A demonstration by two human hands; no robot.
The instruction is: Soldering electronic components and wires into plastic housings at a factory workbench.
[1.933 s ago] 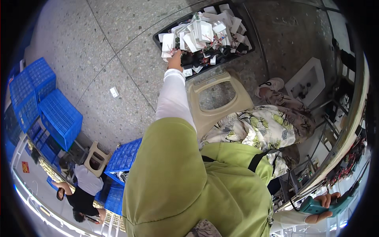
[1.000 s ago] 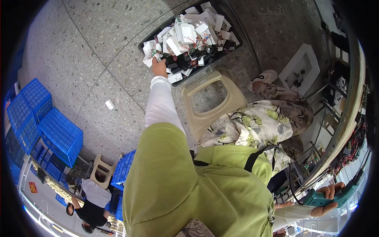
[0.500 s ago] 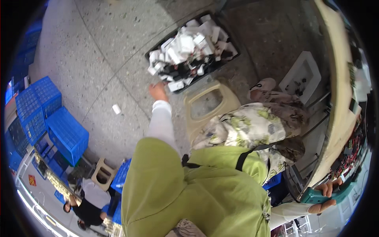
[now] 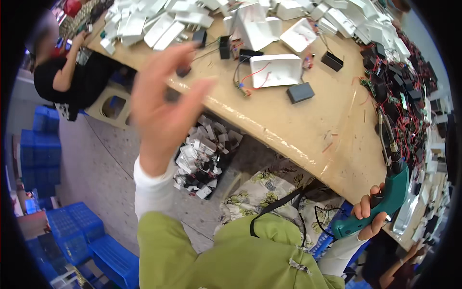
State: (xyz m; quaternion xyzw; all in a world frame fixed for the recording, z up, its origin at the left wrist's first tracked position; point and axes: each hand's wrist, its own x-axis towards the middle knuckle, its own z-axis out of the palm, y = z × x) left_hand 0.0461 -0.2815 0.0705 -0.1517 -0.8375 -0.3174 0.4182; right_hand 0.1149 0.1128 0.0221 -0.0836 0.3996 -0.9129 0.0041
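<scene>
My left hand (image 4: 161, 108), blurred by motion, is raised near the table's near edge; its thumb and fingers are apart with nothing in them. At the right, my right hand (image 4: 369, 212) is wrapped round the handle of a teal soldering gun (image 4: 398, 185), whose metal tip end points away from me. On the table beyond lie an open white plastic casing (image 4: 275, 71) with red wires, a black box (image 4: 300, 93) beside it and another small black box (image 4: 332, 61) with wires.
White casings (image 4: 163, 31) are heaped along the far side of the wooden table (image 4: 308, 139). Black boxes and wired circuit boards (image 4: 404, 91) pile up at right. A black crate (image 4: 208, 195) of white pieces stands on the floor. Blue crates (image 4: 74, 231) and a person (image 4: 62, 79) are at left.
The view has swung up from the floor to the tabletop. My left hand has risen from beside the floor crate to the table edge. My right hand still holds the soldering gun.
</scene>
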